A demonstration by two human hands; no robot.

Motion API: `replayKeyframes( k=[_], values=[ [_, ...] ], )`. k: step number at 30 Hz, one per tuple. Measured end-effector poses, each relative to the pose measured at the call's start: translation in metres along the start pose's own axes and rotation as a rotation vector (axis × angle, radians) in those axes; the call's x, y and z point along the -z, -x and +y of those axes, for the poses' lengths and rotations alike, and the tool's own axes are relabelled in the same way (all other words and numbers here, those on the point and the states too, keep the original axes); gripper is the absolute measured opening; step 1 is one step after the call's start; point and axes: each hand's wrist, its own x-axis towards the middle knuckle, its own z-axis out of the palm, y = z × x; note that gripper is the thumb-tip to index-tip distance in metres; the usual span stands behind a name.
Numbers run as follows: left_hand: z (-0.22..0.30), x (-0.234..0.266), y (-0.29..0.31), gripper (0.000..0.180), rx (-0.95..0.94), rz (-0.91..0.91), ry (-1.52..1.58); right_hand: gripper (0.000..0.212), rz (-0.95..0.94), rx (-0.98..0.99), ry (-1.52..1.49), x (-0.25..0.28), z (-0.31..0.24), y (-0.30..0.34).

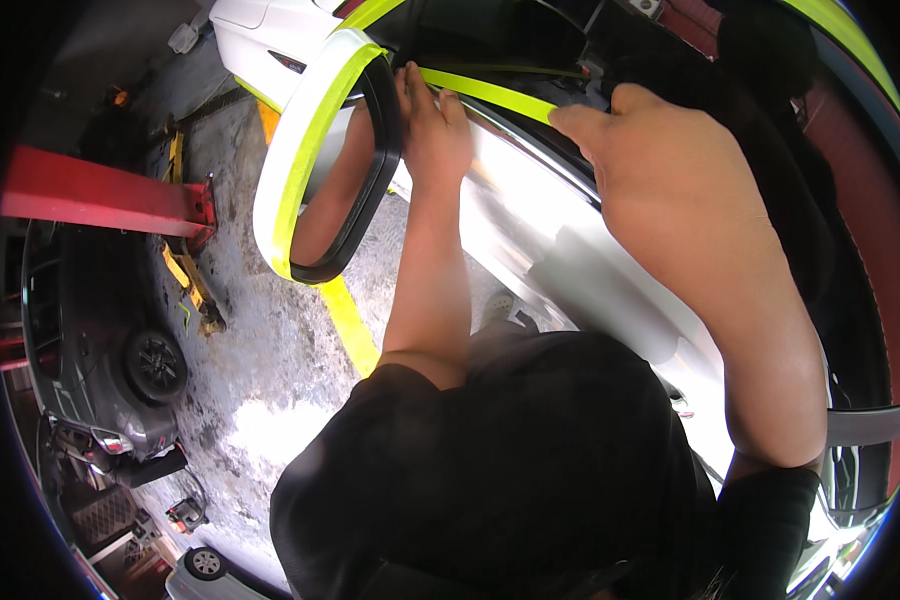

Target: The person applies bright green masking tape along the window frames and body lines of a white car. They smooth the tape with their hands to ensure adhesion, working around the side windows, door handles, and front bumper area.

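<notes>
left hand (438, 140): outstretched by mirror (340, 185) | right hand (660, 160): pinching lime tape (485, 91)

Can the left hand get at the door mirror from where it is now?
Probably yes: the left hand lies right beside the door mirror, with nothing visible blocking the way. Its fingertips sit near the yellow-green tape; whether it already touches the mirror is unclear.

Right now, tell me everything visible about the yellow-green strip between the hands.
The yellow-green strip looks flat, narrow and tape-like. It appears taut and nearly straight, sloping down rightward by the white car door. The right hand seems to pinch its right visible end; its left visible end lies at the left hand, contact unclear.
</notes>
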Motion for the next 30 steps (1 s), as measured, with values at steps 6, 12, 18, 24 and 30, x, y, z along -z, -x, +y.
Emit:
replayKeyframes(
  k=[6, 12, 18, 24, 30],
  values=[
    [-0.005, 0.0, 0.0, 0.067, -0.022, -0.041, -0.004, 0.043, -0.178, -0.064, -0.051, -0.022, 0.002, 0.016],
    [-0.005, 0.004, -0.001, 0.076, 0.025, -0.106, 0.028, 0.055, -0.074, -0.032, -0.034, -0.035, 0.012, 0.018],
    [0.0, 0.013, -0.001, 0.085, 0.038, -0.174, 0.098, 0.061, -0.207, -0.154, 0.008, -0.013, 0.008, 0.021],
    [-0.021, 0.018, 0.003, 0.079, -0.086, -0.175, 0.215, 0.055, -0.249, -0.173, -0.04, -0.011, 0.008, 0.019],
    [-0.025, 0.024, 0.006, 0.062, -0.232, -0.143, 0.119, 0.05, -0.19, -0.179, -0.102, -0.012, 0.01, 0.022]
  ],
)
